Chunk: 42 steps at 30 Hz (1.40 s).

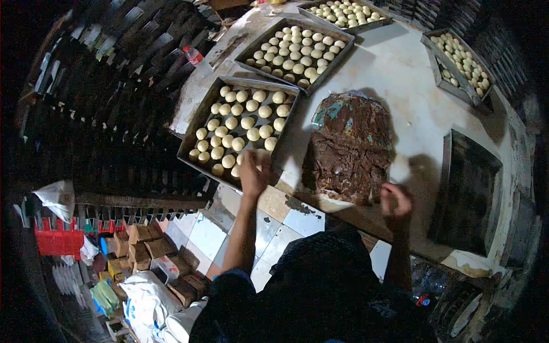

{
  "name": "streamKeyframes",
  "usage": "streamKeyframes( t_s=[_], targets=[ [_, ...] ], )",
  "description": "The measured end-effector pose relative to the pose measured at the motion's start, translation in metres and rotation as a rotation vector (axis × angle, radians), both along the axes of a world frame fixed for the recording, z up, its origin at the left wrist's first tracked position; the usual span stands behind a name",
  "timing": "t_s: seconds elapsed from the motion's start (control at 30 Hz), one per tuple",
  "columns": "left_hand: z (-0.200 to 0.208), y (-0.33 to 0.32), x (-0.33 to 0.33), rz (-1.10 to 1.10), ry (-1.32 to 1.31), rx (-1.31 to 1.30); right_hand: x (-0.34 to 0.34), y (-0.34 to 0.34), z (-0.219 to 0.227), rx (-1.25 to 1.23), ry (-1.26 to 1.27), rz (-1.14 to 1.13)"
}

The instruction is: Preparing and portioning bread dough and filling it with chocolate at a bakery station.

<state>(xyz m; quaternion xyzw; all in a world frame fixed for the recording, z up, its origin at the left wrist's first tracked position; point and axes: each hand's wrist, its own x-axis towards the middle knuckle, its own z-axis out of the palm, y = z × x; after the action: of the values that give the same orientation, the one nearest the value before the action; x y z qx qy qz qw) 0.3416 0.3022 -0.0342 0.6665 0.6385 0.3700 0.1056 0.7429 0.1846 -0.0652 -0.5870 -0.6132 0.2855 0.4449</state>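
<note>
Over the near right corner of a dark metal tray (190,123), my left hand (255,176) has its fingers bent down among round pale dough balls (247,123). The fingers are closed, and whatever lies between them is hidden. One dough ball (237,171) sits right beside them. My right hand (397,201) is held by the near right edge of a brown, chocolate-like slab (349,154). Its fingers are curled in and slightly blurred; anything in them cannot be made out. The slab has a rough, creased surface, with blue-green patches showing at its far end.
More dough balls fill trays at the back (343,50), far back (303,10) and back right (437,63). A dark tray without dough balls (466,194) lies on the right. A bottle (193,55) is near the table's left edge. Cardboard boxes (146,243) and white sacks (146,303) stand lower left.
</note>
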Motion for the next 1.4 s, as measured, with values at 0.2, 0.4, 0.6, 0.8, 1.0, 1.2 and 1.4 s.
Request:
streamKeyframes(
  t_s=[0.2,0.4,0.6,0.8,1.0,1.2,1.4],
  targets=[
    [0.074,-0.131,0.064,-0.409,-0.338,-0.050,-0.159,-0.015,0.057,-0.285,0.506,0.376],
    [0.107,-0.219,0.019,-0.275,-0.963,-0.055,-0.234,-0.067,0.145,0.369,0.167,0.561],
    [0.096,-0.283,0.012,0.030,-0.771,0.197,-0.275,-0.118,0.150,0.270,0.185,0.509],
    [0.099,-0.275,0.022,-0.234,-0.729,-0.057,-0.279,-0.124,0.114,0.293,0.132,0.216],
    [0.071,-0.244,0.053,-0.050,-1.533,-0.514,-0.224,-0.069,0.080,0.122,0.028,0.215],
    [0.032,-0.218,0.099,-0.251,-1.433,-0.962,-0.125,-0.047,0.039,-0.088,0.145,0.274],
    [0.015,-0.170,0.121,-0.166,-1.604,-0.700,0.029,0.007,-0.064,-0.063,-0.372,-0.268]
  ],
)
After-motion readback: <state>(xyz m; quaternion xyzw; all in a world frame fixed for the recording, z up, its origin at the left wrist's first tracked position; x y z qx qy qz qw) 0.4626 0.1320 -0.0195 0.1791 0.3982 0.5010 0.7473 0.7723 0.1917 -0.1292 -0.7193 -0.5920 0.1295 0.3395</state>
